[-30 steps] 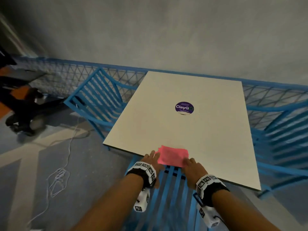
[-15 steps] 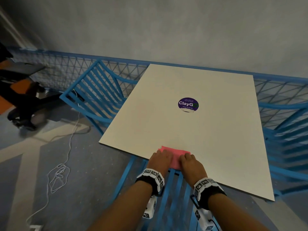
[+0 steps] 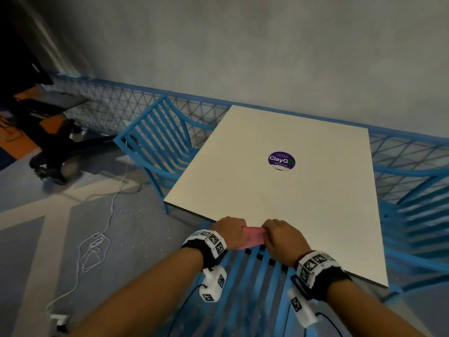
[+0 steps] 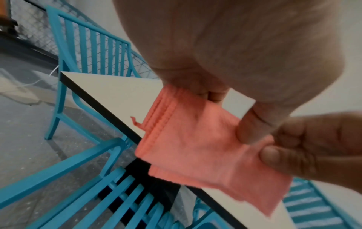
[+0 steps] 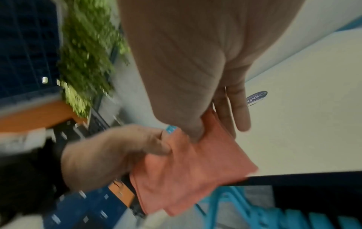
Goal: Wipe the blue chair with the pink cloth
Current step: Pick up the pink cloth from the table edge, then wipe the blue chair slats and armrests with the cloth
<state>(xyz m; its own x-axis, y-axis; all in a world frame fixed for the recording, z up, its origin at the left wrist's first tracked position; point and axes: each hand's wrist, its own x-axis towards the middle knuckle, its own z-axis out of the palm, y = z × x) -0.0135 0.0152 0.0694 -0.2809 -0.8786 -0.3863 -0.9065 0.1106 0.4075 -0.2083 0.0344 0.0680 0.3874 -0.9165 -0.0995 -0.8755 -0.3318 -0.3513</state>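
Head view: pink cloth mostly hidden btwn left hand & right hand, only a strip shows at the desk near edge. Blue chair under that edge is cut off by the frame bottom & covered by both forearms. Sticker small print too tiny to read. Right wrist view: greenery left of the desk is blurred; the sticker is partly behind a finger.

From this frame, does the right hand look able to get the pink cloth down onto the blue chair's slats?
Probably yes. The right hand and left hand both pinch the pink cloth at the table edge, and the blue chair slats lie directly below with nothing between.
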